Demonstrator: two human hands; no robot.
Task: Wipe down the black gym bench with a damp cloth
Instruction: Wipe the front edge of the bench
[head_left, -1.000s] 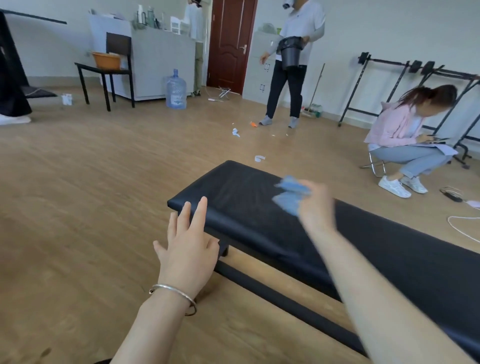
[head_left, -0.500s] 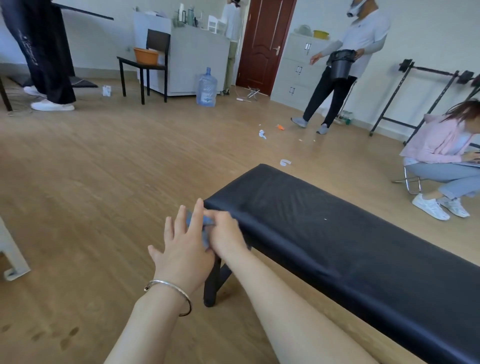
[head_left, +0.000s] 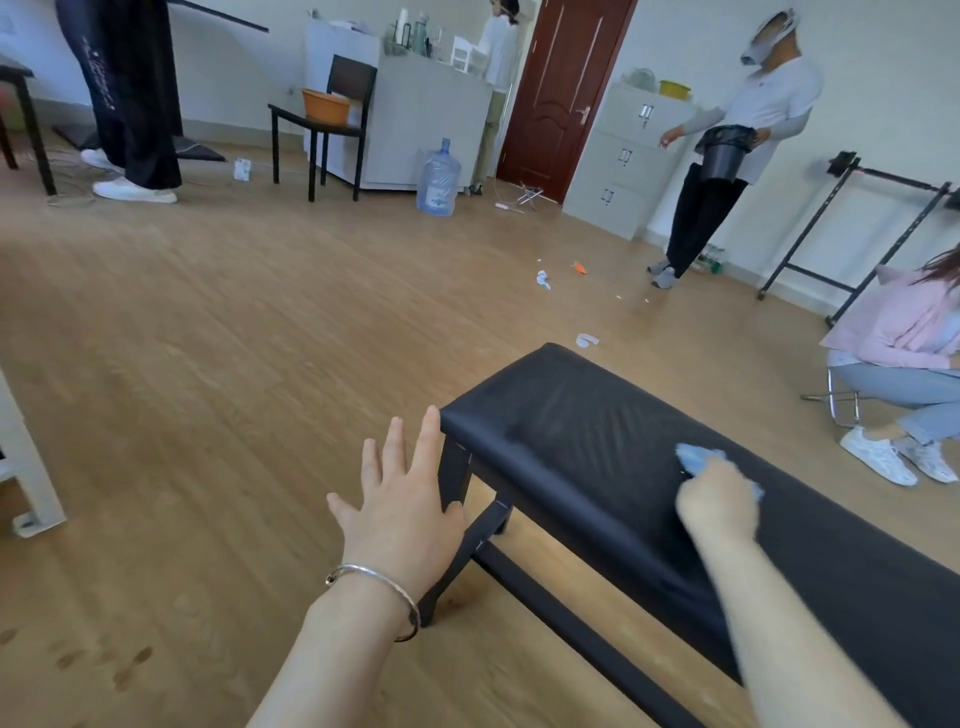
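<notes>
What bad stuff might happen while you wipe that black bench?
1. The blue cloth is bunched small in the right hand, so strips of the bench may get missed.
2. The left hand hangs open beside the bench end, seemingly not bracing it; a hard push might shift the bench.
3. A paper scrap lies on the floor past the far end; stepping there might cause a slip.

The long black padded gym bench (head_left: 597, 441) is running from the view's centre toward 4 o'clock. The right hand (head_left: 717, 499) is resting on its top at 4 o'clock, pressing down on the crumpled blue cloth (head_left: 696, 457). The left hand (head_left: 400, 509) is hanging at 7 o'clock, just beside the bench's near end, over the light wooden plank floor (head_left: 208, 415).
</notes>
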